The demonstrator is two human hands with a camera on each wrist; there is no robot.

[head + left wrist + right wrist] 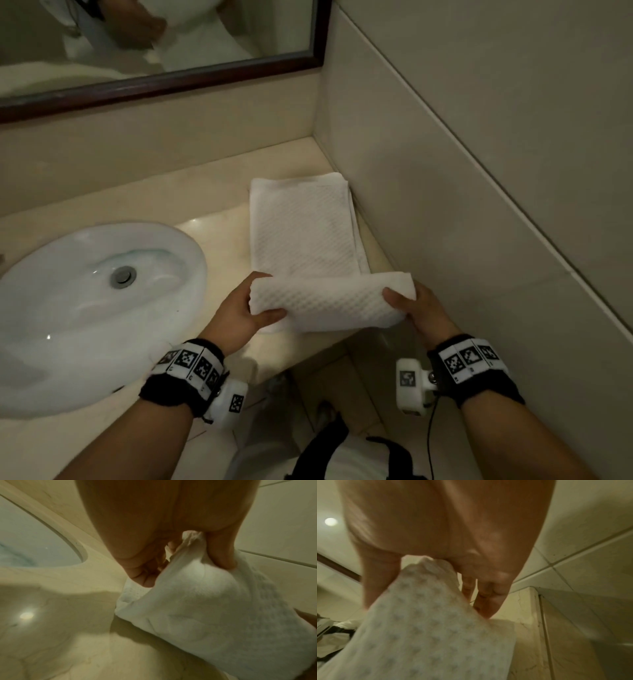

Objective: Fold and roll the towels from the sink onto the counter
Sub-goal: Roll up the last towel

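White towel (305,236) is lying folded on the desk (219,240) beside the sink (51,308). Left hand (239,315) and right hand (421,311) are gripping its near end, rolling it; most remains unrolled.
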